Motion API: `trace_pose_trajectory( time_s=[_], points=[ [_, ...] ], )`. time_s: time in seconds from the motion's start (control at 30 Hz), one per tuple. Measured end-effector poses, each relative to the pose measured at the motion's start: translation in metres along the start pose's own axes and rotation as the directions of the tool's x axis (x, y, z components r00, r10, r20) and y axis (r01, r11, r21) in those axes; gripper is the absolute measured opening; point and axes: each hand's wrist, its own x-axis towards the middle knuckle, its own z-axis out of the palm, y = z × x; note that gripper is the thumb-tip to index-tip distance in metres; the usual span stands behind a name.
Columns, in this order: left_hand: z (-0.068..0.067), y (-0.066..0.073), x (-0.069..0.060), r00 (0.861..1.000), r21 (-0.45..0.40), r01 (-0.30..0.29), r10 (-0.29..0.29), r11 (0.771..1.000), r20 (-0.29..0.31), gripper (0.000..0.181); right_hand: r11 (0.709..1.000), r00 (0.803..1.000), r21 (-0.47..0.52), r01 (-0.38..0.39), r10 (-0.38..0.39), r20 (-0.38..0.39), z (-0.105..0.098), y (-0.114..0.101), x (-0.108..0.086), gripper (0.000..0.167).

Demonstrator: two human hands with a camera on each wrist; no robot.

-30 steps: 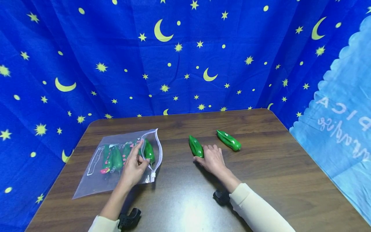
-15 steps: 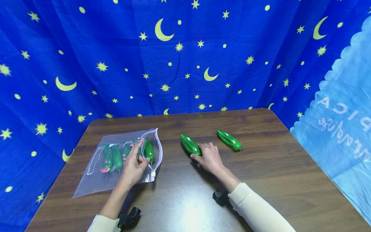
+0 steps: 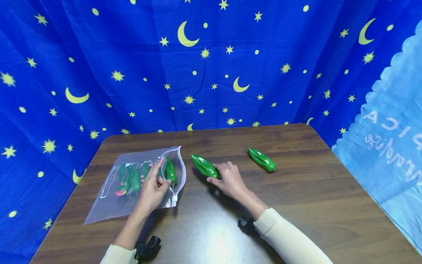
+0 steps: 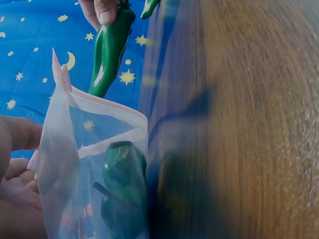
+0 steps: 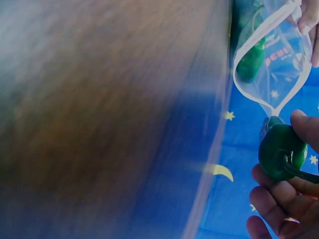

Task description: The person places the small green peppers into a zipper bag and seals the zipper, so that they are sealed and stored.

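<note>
My right hand point(image 3: 232, 180) grips the stem end of a shiny green pepper point(image 3: 203, 167) above the table, its pointed tip towards the bag. In the right wrist view, thumb and fingers hold this pepper point(image 5: 280, 152) near its stem. My left hand point(image 3: 152, 192) pinches the upper rim of a clear zip bag point(image 3: 102, 211), whose mouth gapes to the right. Just inside that mouth lies a pepper point(image 3: 170, 172); several more green shapes show through the printed plastic. The left wrist view has the held pepper point(image 4: 107, 55) right beyond the bag's rim point(image 4: 107, 105).
Another green pepper point(image 3: 262, 160) lies on the wooden table point(image 3: 313, 190), right of my right hand. The bag's white slider point(image 3: 174, 198) sits at the near end of its mouth. A blue star-patterned curtain point(image 3: 211, 66) hangs behind the table's back edge.
My right hand has picked up the middle pepper and carried it left towards the bag's mouth. The left hand keeps its place on the bag.
</note>
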Motion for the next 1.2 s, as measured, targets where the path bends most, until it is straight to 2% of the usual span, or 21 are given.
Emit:
trace_pose_trajectory(
  time_s=[0.23,0.83,1.07,1.2],
  points=[
    [0.002,0.001,0.000,1.000,-0.011,-0.019,0.019,1.000,-0.001,0.076,1.000,0.999,-0.003,0.020,-0.020,0.032,0.001,-0.007,0.003,0.052],
    [0.004,0.004,-0.001,1.000,-0.010,-0.011,0.011,1.000,0.017,0.076,0.995,0.994,-0.008,0.099,-0.098,0.037,0.005,-0.017,0.015,0.051],
    [0.003,0.004,0.000,0.999,-0.016,0.010,-0.009,1.000,0.041,0.078,0.994,0.994,0.007,0.107,-0.107,0.016,0.008,-0.020,0.018,0.047],
    [0.004,0.003,-0.001,1.000,-0.008,-0.016,0.016,1.000,0.022,0.076,0.994,0.994,0.026,0.107,-0.107,-0.002,0.013,-0.022,0.019,0.046]
  ],
)
